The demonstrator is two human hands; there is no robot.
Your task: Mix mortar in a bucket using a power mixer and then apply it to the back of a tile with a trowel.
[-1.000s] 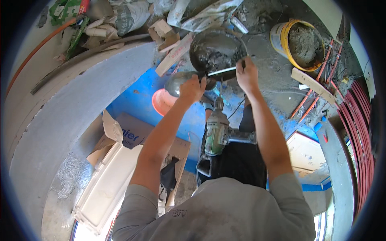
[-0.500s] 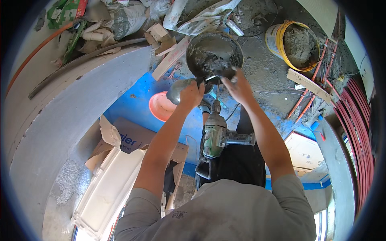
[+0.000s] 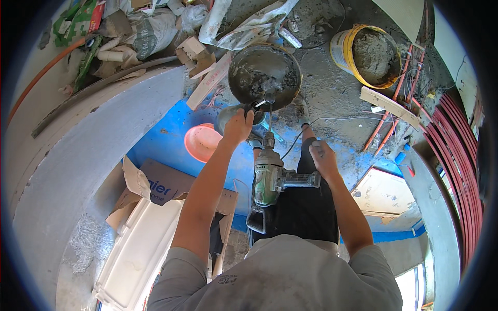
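A green and grey power drill lies between my legs, and its long mixing shaft runs down into a round dark bucket of wet grey mix. My left hand is closed around a black-handled tool at the bucket's near rim. A short pale part of the tool shows; the rest is hidden. A rounded grey vessel sits beside that hand. Over my right knee, just beyond the drill's side handle, my right hand has curled, grey-smeared fingers. What they hold, if anything, is unclear.
Left of my legs is a pink basin on the blue floor. A yellow-rimmed bucket of grey material stands far right, near a wood strip and red pipes. A cable crosses the floor. Sacks and scraps line the far left.
My right hand has drawn back from the bucket's near rim to above my right knee. My left hand stays at the rim with the tool. The whole view has shifted slightly.
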